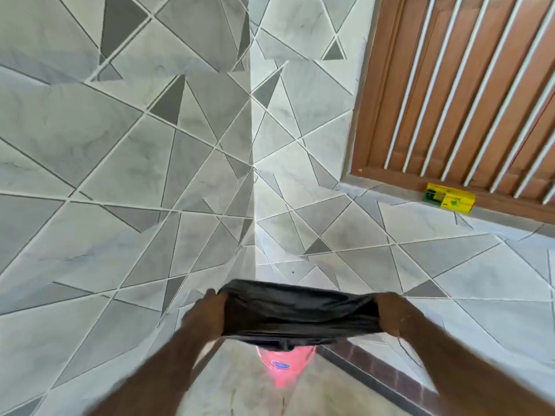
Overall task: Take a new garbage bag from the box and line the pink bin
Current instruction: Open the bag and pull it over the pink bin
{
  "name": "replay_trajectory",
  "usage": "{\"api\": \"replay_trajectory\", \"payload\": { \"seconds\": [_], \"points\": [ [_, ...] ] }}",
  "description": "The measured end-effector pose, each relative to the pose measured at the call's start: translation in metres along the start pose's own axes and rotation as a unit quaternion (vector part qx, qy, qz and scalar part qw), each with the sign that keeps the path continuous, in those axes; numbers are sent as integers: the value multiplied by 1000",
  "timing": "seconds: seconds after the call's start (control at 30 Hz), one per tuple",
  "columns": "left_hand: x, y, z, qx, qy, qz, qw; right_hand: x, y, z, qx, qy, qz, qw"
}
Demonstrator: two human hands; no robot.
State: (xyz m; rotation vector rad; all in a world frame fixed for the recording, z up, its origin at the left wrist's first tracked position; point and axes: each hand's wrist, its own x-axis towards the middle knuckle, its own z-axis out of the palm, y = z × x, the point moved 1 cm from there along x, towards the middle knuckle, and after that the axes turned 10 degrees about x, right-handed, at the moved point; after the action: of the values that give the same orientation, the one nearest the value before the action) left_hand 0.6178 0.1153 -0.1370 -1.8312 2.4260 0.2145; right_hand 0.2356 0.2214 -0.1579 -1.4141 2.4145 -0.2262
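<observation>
Risk: the thin black garbage bag (300, 313) is likely to tear or slip off one side if it is stretched unevenly over the pink bin (283, 367), which is sitting on the floor directly under it, mostly hidden. Left hand (208, 315) and right hand (390, 313) are held well apart, each one closed on an edge of the bag's mouth, pulling it taut. The yellow box (449, 201) is lying far off by the wooden shutter (450, 91).

Your single head camera looks forward and down into a grey geometric-tiled wall corner (252, 145), close above your outstretched forearms.
</observation>
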Motion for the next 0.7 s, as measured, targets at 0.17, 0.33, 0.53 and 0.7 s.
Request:
{"api": "replay_trajectory", "payload": {
  "seconds": [0.17, 0.33, 0.53, 0.7],
  "points": [
    [9, 2, -3, -3, 5, 12, 1000, -9, -26, -30, 112, 79, 32, 990],
    [18, 25, -15, -83, 14, -28, 996, -9, -37, -44, 151, 119, 53, 980],
    [14, 69, -56, -92, 109, -99, 985, -5, -58, -70, 195, 144, -22, 970],
    [4, 94, -41, -4, 130, -34, 991, -5, -49, -72, 175, 137, -87, 971]
  ]
}}
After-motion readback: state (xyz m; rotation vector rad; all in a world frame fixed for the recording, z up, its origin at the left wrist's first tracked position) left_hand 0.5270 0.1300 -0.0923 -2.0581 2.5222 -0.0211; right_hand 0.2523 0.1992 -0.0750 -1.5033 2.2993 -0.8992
